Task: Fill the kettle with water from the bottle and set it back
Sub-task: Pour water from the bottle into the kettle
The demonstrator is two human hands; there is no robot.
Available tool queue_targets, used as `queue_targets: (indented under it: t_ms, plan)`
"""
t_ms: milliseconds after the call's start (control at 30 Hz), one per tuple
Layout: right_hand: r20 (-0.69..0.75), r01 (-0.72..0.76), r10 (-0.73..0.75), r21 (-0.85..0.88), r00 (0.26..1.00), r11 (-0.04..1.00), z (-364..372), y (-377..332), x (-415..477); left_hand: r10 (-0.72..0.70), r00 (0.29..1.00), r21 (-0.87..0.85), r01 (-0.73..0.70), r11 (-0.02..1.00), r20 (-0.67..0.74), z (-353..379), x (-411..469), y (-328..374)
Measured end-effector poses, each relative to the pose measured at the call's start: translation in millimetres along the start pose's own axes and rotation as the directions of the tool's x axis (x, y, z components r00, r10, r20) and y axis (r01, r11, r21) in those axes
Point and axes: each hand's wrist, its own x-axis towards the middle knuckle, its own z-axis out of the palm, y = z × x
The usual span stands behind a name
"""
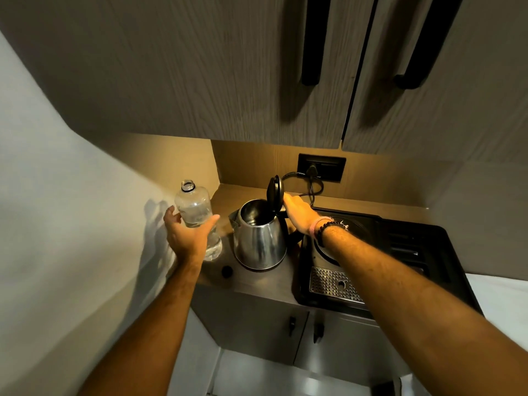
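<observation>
A clear plastic bottle (193, 207) stands uncapped on the counter at the left, with a little water at its bottom. My left hand (187, 235) is cupped around its lower half, fingers spread, thumb on its right side; I cannot tell whether it grips. The steel kettle (258, 241) stands on the counter beside the bottle, its black lid (274, 192) swung upright and the inside showing. My right hand (298, 212) reaches over from the right, fingertips against the back of the lid, above the handle.
A small black cap (227, 271) lies on the counter (257, 284) in front of the bottle. A black tray with a perforated metal grate (331, 284) sits to the right. A power cord (311, 190) runs to the wall socket (321, 167). Cupboards hang overhead; a wall is close on the left.
</observation>
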Motion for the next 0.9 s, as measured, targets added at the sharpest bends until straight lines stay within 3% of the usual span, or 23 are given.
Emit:
queue_targets:
  t_ms: [200,333,467,567,667,800,900]
  plan:
    - [0.011,-0.005,0.005,0.046,1.0,0.999,-2,-3,-6,0.003,0.997,0.124,-0.012,0.992,0.078,0,8,17]
    - [0.011,-0.039,0.038,0.05,0.999,0.998,1,4,2,0.177,0.972,0.162,-0.202,0.966,0.158,-21,3,26]
    - [0.007,-0.05,0.05,0.07,0.999,0.996,1,2,0,0.273,0.86,0.215,-0.392,0.895,0.431,-44,7,49]
    - [0.011,-0.053,0.053,0.084,0.999,0.995,1,2,1,0.166,0.74,0.291,-0.447,0.846,0.652,-53,11,67]
    - [0.005,-0.053,0.053,0.084,0.999,0.995,2,3,1,0.039,0.641,0.406,-0.531,0.744,0.767,-52,9,81]
    - [0.001,-0.029,0.029,0.06,1.0,0.998,5,7,8,-0.093,0.588,0.509,-0.598,0.619,0.803,-44,6,93]
    - [-0.004,-0.039,0.039,0.07,0.999,0.997,5,7,9,-0.141,0.586,0.553,-0.618,0.558,0.798,-40,4,100]
